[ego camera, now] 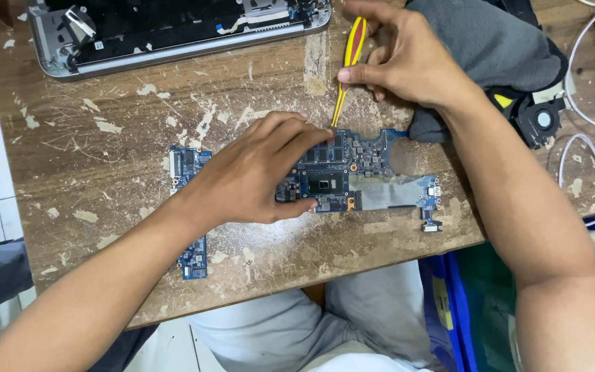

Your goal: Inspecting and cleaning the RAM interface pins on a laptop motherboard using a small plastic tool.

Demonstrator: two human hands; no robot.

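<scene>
Left hand [256, 172] flat atop blue circuit board [373, 162]

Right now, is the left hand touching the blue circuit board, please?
Touching: the head view shows the left hand lying flat on the blue circuit board, its fingers pressing down on it.

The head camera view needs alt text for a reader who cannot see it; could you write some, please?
A person's left hand presses on a blue laptop circuit board on a worn wooden table, while the right hand touches a yellow tool to its top edge. An opened laptop chassis lies behind.
</scene>
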